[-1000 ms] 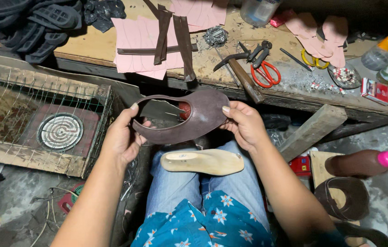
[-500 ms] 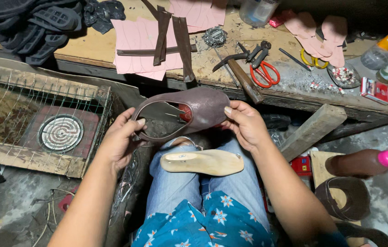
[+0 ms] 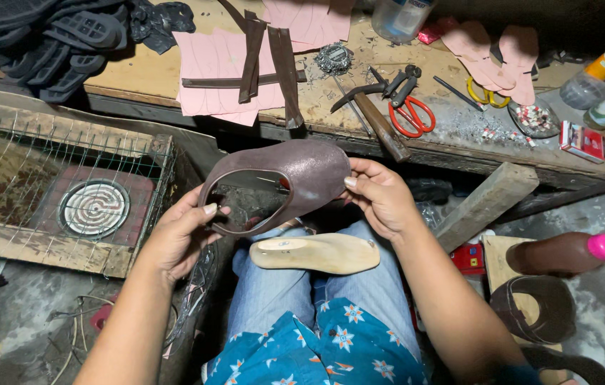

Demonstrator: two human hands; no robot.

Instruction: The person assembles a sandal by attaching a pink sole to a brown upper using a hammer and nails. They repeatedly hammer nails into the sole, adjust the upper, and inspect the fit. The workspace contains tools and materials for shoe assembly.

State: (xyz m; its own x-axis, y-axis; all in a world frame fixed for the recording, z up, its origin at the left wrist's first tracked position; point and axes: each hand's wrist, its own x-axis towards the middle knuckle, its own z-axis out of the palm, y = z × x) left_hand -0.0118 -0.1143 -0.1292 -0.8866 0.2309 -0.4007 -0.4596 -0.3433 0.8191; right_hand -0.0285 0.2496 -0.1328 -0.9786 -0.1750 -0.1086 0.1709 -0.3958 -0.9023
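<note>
Both of my hands hold a dark brown leather shoe upper [image 3: 301, 175] up over my lap. My left hand [image 3: 178, 235] grips its open heel end, thumb on the rim of the foot opening. My right hand [image 3: 381, 196] pinches the toe end, fingers curled behind the leather. The outer, grained side faces up. Below it a pale wooden shoe last [image 3: 317, 253] lies across my knees in blue jeans, touching neither hand.
A workbench [image 3: 146, 71] ahead carries pink paper patterns [image 3: 220, 68], brown leather strips [image 3: 267, 50], a hammer [image 3: 377, 121], red-handled scissors [image 3: 413, 114] and black soles [image 3: 53, 36]. A wire-covered wooden box with an electric coil heater [image 3: 94, 208] stands left. Another brown upper [image 3: 534, 306] lies right.
The upper was spread flat with its inside showing. Both hands have turned and folded it, and its outer toe side now faces up, held slightly higher.
</note>
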